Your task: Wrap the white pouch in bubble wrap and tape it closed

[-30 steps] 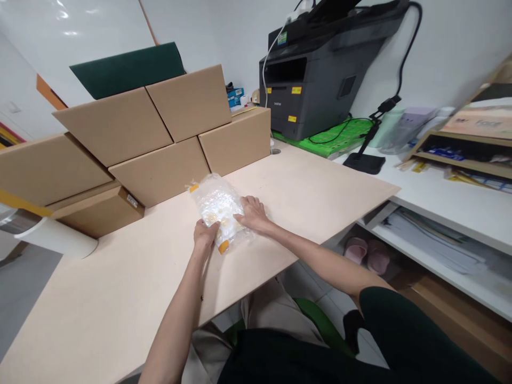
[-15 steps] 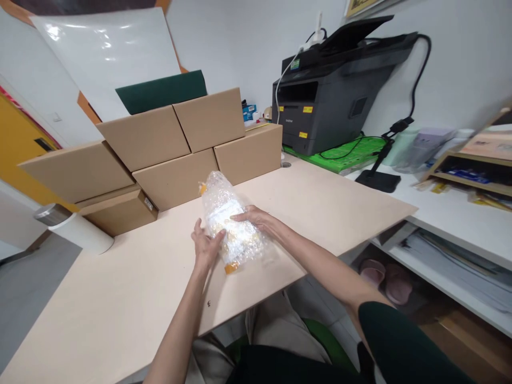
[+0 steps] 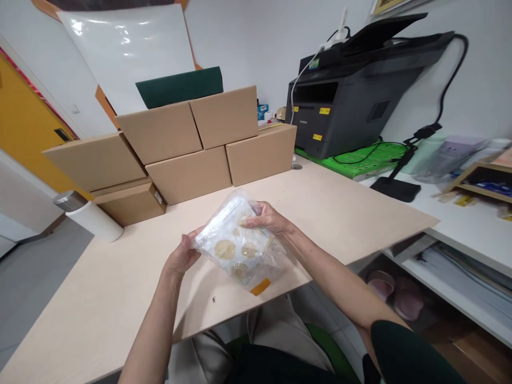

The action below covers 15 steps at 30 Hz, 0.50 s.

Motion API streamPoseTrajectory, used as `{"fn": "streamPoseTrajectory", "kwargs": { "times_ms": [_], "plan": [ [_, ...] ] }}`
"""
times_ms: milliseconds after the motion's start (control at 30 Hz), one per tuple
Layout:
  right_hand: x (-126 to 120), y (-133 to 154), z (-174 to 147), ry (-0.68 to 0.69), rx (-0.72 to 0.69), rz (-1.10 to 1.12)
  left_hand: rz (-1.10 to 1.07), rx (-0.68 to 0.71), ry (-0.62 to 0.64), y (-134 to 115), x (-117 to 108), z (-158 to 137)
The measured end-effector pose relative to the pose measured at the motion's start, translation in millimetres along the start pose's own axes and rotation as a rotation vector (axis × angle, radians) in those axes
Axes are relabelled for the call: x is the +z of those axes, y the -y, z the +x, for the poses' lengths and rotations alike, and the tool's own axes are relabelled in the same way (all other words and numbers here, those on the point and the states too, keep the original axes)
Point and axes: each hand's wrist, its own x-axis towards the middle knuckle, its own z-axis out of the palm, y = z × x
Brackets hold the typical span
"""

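Note:
Above the wooden tabletop (image 3: 140, 288) I hold a bubble-wrapped packet (image 3: 224, 226), tilted toward me. Through its clear plastic show a white surface and several round beige patches, and a strip of orange tape (image 3: 261, 287) sits at its lower end. My left hand (image 3: 184, 256) grips the packet's left edge, thumb on top and the other fingers mostly hidden beneath. My right hand (image 3: 269, 217) is closed on the upper right side, its thumb lying across the plastic.
Stacked cardboard boxes (image 3: 188, 176) line the table's back, with a dark green box (image 3: 180, 88) on top. A white bottle (image 3: 96, 220) stands at the left. Behind on the right are a black printer (image 3: 340, 101) on a green mat and a black stand (image 3: 396, 188).
The packet has been turned so a face with round beige patches shows. My left hand has shifted left to its edge, and the view has swung slightly left.

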Motion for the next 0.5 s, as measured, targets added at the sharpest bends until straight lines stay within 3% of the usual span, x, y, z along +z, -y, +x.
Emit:
{"fn": "streamPoseTrajectory", "kwargs": {
  "times_ms": [133, 267, 367, 500],
  "plan": [
    [9.7, -9.8, 11.8, -0.165, -0.037, 0.110, -0.114, 0.095, 0.004, 10.6, 18.1, -3.5],
    [11.3, -26.5, 26.3, -0.325, -0.079, 0.205, -0.121, 0.138, -0.180, 11.8, 38.5, 1.4],
    [5.8, -36.7, 32.4, -0.299, -0.039, 0.196, -0.223, 0.107, -0.278, 15.2, 40.1, 9.8],
    [-3.9, -53.8, 42.7, -0.268, 0.110, 0.079, -0.257, 0.024, -0.318, 31.8, 22.5, 24.0]
  ]
}}
